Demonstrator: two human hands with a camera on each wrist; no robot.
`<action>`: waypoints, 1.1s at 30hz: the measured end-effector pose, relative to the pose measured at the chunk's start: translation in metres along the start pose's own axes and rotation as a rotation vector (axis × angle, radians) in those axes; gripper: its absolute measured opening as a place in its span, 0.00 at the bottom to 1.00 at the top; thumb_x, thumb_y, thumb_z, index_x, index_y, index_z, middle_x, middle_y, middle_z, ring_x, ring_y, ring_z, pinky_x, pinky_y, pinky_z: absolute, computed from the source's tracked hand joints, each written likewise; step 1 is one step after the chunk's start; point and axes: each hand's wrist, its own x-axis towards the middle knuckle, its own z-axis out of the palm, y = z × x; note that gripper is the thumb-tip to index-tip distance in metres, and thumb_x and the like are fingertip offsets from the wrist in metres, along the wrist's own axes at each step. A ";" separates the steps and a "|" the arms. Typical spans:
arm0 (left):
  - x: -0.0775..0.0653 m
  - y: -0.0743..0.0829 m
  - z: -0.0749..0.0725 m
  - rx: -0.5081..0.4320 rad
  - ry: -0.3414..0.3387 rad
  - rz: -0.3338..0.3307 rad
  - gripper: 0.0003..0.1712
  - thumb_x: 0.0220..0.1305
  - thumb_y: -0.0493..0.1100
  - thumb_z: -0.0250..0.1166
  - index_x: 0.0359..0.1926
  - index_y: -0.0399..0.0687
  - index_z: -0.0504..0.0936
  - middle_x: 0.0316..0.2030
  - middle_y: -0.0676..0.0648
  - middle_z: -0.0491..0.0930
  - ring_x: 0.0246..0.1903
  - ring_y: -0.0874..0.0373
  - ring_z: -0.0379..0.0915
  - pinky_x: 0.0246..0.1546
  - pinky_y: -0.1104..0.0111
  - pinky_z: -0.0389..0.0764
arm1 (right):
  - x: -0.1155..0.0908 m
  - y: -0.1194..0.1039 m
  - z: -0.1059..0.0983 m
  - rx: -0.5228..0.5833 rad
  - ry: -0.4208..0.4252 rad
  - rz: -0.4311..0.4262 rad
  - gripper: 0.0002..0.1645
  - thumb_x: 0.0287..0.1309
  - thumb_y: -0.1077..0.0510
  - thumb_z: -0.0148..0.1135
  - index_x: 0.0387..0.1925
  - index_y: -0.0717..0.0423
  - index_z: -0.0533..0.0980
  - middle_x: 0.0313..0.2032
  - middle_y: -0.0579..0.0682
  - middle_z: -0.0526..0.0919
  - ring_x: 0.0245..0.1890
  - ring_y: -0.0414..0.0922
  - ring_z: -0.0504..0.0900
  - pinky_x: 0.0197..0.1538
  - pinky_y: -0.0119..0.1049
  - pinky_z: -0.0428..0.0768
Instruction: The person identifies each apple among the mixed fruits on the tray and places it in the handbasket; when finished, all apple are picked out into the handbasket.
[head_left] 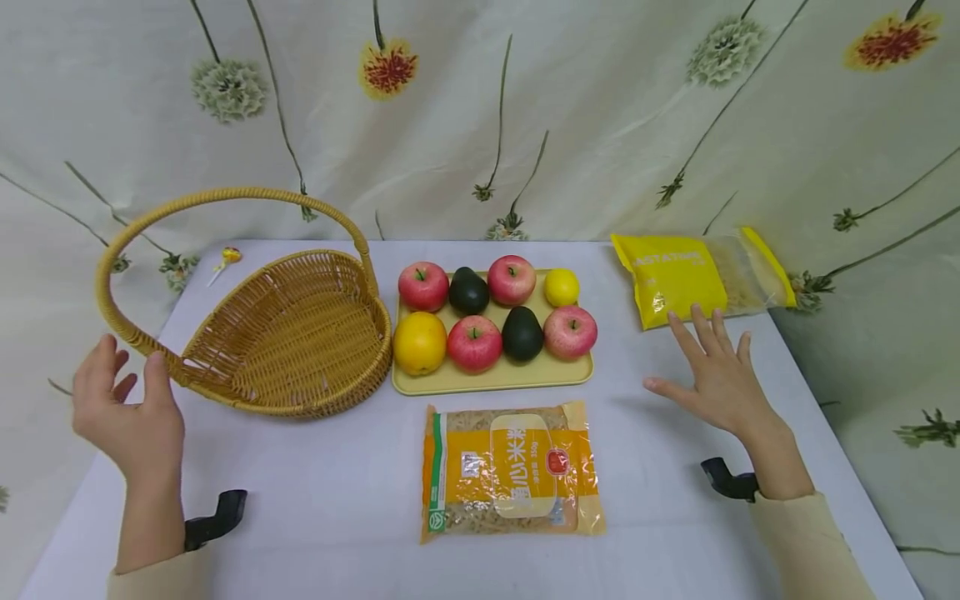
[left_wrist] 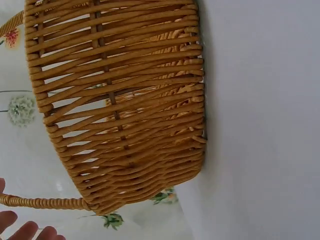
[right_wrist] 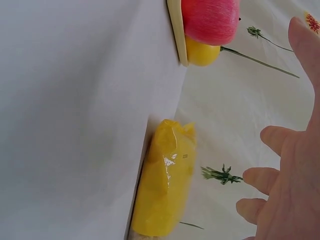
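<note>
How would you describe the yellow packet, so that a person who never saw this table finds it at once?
On the white table, find the tray of fruit, then go right to the table's far corner. The yellow packet lies there, near the flowered cloth. Its bright yellow part with white letters sets it apart from the orange packet in front of the tray.

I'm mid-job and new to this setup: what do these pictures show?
No machine: left grip and right grip are a person's bare hands. The wide picture is taken from the head, the other two from each wrist. On the table are a basket, a tray of fruit, an orange bag, a yellow bag and a lollipop. The left grip is at the basket's handle; whether it touches is unclear. The right grip, spread open, is near the yellow bag. Nothing is plainly held.
</note>
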 end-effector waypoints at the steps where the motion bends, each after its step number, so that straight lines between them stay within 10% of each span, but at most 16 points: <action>1: 0.001 -0.001 0.001 -0.016 -0.001 -0.022 0.22 0.66 0.45 0.62 0.61 0.62 0.77 0.56 0.61 0.76 0.55 0.68 0.71 0.55 0.78 0.72 | 0.000 0.000 0.000 0.000 0.002 -0.003 0.61 0.53 0.27 0.59 0.77 0.52 0.48 0.75 0.67 0.41 0.74 0.69 0.33 0.63 0.77 0.30; 10: 0.003 -0.006 0.010 -0.093 0.052 -0.082 0.17 0.66 0.45 0.62 0.54 0.67 0.82 0.46 0.63 0.82 0.45 0.71 0.77 0.46 0.80 0.75 | -0.001 0.000 0.001 0.020 0.015 0.006 0.61 0.52 0.28 0.61 0.76 0.53 0.49 0.75 0.68 0.43 0.74 0.69 0.35 0.64 0.77 0.32; 22: 0.002 0.011 0.016 -0.124 0.127 -0.115 0.14 0.66 0.44 0.62 0.50 0.59 0.86 0.36 0.72 0.75 0.40 0.76 0.74 0.41 0.79 0.73 | 0.010 -0.006 0.011 0.211 0.240 -0.050 0.57 0.51 0.41 0.71 0.75 0.56 0.54 0.72 0.68 0.54 0.70 0.70 0.54 0.65 0.72 0.53; 33: -0.002 0.020 0.014 -0.127 0.118 -0.123 0.14 0.66 0.44 0.62 0.51 0.61 0.85 0.37 0.72 0.75 0.39 0.77 0.73 0.41 0.79 0.72 | 0.026 -0.020 0.020 0.261 0.172 -0.019 0.58 0.52 0.40 0.70 0.76 0.56 0.51 0.74 0.64 0.52 0.72 0.65 0.53 0.62 0.71 0.60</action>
